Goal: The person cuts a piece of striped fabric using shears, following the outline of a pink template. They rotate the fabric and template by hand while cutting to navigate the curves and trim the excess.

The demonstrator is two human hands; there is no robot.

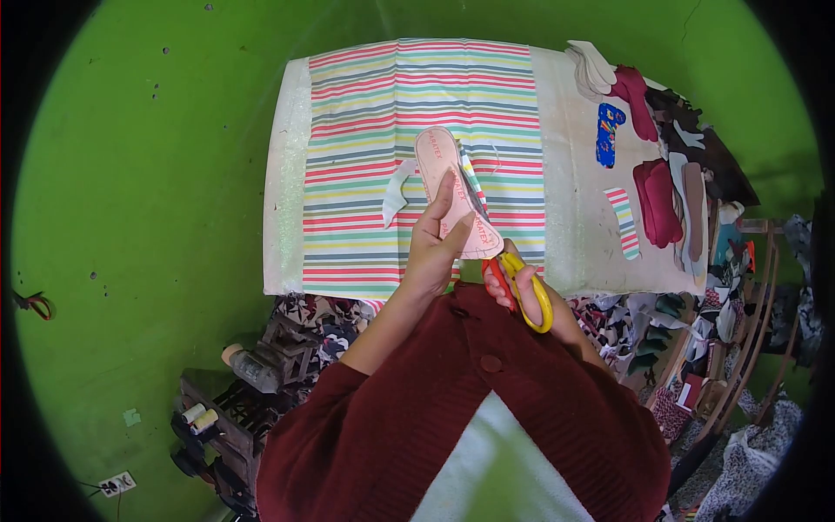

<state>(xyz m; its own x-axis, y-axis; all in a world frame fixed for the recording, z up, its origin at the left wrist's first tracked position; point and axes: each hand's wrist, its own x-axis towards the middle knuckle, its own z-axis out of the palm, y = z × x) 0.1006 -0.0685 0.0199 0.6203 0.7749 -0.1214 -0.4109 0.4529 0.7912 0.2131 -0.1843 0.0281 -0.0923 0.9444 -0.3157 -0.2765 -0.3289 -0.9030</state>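
Note:
My left hand [432, 246] is closed around a pale pink insole [437, 150] printed with red "PARATEX" lettering, its thumb and a finger lying on the printed face. Striped fabric shows along the insole's right edge. In my right hand [527, 285] is a pair of scissors [543, 310] with yellow and red handles. Their pivot end sits at the insole's lower end; the blades are mostly hidden. Beneath both hands lies a striped cloth [352, 165] spread over the table. A pale curved scrap [397, 197] rests on it, left of the insole.
Along the table's right side lie a blue patterned piece [610, 135], a striped cut piece [622, 223] and maroon sole-shaped pieces [657, 203]. A wooden rack [755, 322] with fabric scraps stands at right. Thread spools [203, 421] and a bottle [252, 370] are at lower left.

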